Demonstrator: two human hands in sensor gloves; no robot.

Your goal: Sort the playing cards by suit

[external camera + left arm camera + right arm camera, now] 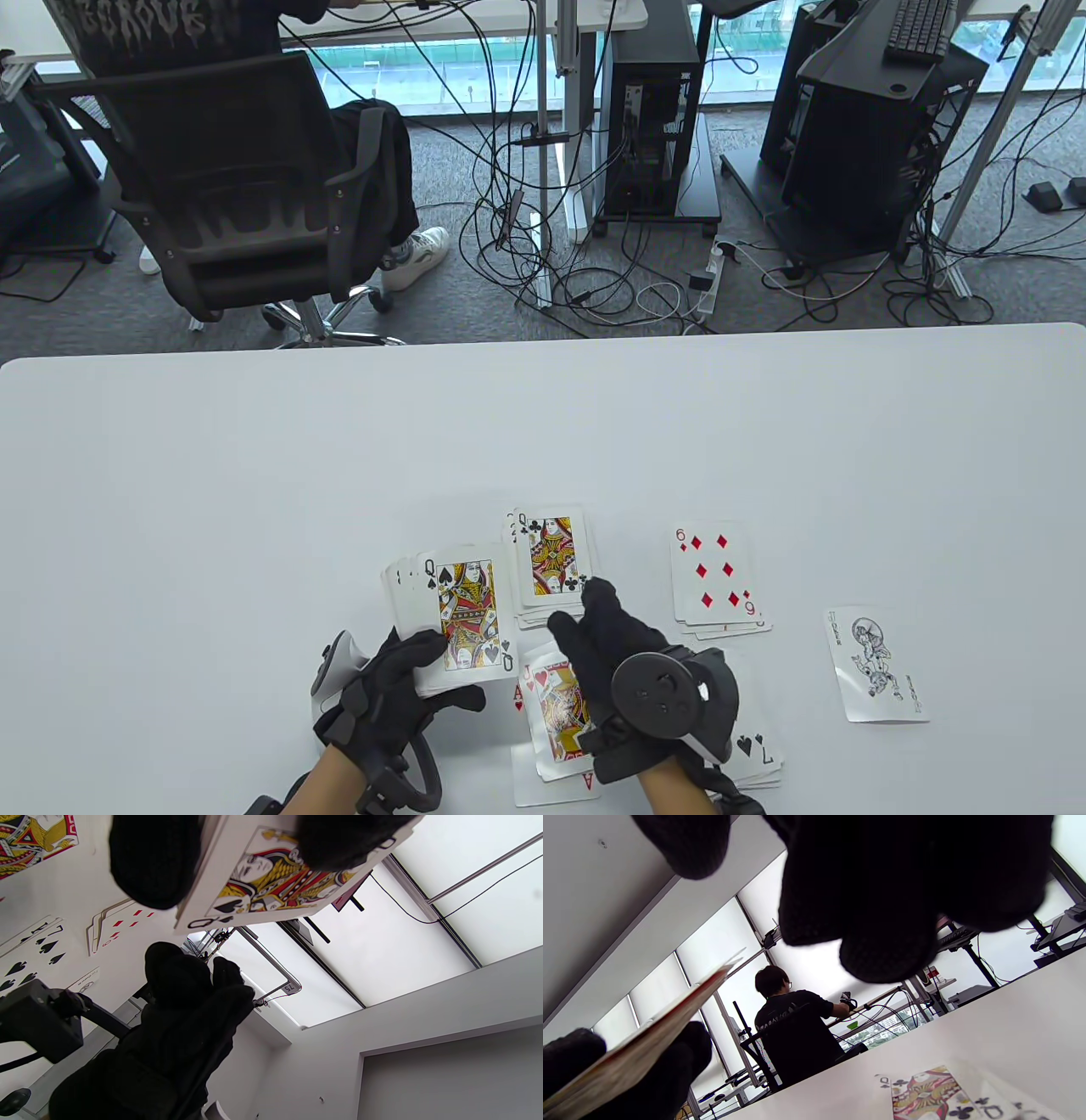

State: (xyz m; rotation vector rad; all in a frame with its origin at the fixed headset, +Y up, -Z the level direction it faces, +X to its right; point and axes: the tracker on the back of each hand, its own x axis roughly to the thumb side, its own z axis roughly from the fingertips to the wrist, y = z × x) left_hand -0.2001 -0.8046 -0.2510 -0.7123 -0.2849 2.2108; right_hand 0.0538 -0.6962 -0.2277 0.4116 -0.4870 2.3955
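White table (254, 475); cabled office beyond

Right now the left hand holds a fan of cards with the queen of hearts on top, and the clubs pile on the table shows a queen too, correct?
Not quite. The left hand holds a fan topped by the queen of spades, not hearts, as the table view shows. The clubs pile does show a queen.

Both hands in black knit sensor gloves: left hand (386, 692), right hand (615, 654); round dark trackers strapped on backs; bare skin at wrists
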